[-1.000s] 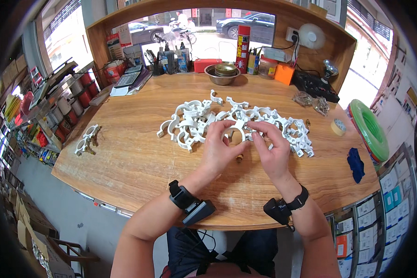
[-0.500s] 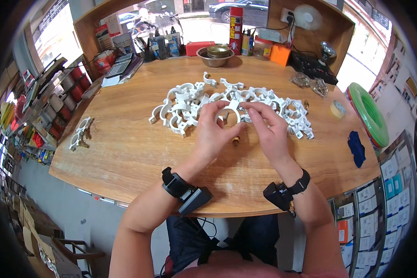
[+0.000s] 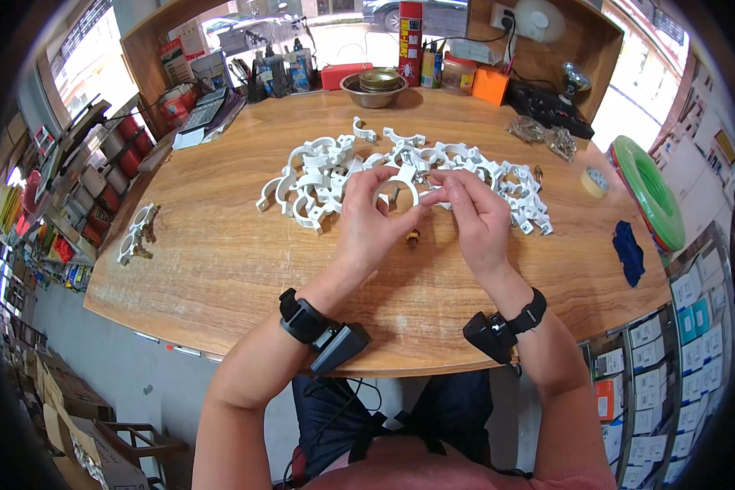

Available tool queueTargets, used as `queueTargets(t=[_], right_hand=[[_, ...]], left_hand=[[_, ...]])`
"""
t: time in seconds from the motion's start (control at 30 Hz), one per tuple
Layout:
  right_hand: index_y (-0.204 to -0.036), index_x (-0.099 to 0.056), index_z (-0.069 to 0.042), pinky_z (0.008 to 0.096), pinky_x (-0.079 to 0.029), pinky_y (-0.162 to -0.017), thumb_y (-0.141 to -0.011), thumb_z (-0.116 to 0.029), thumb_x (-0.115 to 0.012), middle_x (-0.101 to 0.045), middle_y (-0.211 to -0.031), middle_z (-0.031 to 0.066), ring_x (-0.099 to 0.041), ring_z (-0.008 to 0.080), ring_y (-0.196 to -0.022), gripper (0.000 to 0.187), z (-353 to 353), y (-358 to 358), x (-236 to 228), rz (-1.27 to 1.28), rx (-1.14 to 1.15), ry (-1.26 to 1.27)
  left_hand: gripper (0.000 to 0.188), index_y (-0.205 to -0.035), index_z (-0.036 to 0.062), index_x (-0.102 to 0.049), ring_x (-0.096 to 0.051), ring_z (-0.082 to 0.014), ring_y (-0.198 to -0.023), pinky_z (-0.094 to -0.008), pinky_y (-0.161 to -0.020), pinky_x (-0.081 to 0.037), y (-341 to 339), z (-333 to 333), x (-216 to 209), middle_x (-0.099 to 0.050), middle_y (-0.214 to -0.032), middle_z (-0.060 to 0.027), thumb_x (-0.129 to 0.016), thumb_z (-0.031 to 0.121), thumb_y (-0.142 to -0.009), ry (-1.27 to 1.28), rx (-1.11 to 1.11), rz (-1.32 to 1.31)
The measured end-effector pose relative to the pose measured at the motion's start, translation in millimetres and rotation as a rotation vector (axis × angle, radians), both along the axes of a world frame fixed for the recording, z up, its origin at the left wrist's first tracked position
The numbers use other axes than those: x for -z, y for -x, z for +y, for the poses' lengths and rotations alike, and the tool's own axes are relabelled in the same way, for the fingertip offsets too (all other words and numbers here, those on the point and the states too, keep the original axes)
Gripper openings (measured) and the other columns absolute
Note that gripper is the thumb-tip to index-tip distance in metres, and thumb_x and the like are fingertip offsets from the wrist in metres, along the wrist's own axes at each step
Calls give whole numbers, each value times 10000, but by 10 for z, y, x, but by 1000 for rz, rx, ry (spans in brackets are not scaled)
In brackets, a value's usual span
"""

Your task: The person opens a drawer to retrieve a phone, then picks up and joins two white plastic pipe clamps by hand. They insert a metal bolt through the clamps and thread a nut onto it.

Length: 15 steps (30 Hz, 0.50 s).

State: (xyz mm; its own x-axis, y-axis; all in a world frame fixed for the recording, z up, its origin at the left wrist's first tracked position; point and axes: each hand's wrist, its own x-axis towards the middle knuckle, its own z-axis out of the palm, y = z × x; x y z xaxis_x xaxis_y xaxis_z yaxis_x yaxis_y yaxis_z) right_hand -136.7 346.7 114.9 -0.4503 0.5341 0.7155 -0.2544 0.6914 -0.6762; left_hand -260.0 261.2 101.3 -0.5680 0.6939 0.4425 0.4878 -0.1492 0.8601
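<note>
My left hand grips a white plastic pipe clamp in front of the pile, thumb and fingers on either side of its ring. My right hand is closed in a pinch at the clamp's right side; whatever its fingertips hold is too small to make out. Behind both hands spreads a pile of white pipe clamps, loose half rings on the left and smaller pieces with metal screws on the right. A small brass-coloured piece lies on the table just below the held clamp.
Joined white clamps with brass-coloured pieces lie at the far left. To the right are bags of small hardware, a tape roll, a blue cloth and green coiled hose. Metal bowls and a red spray can stand at the back.
My right fingers have drawn closer together against the clamp's side. The left hand keeps its hold on the clamp. The whole view has shifted slightly.
</note>
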Motion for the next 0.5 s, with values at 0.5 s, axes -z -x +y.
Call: queueTargets(t=[0.5], right_hand=[[-902, -578, 41, 224, -411, -656, -865, -179, -519, -601, -746, 36, -520, 90, -709, 231, 106, 111, 123, -40, -52, 330]], left_hand=[[521, -1043, 25, -511, -493, -155, -833, -234, -589, -450, -3, 16, 39, -461, -984, -82, -753, 171, -606, -18, 14, 58]])
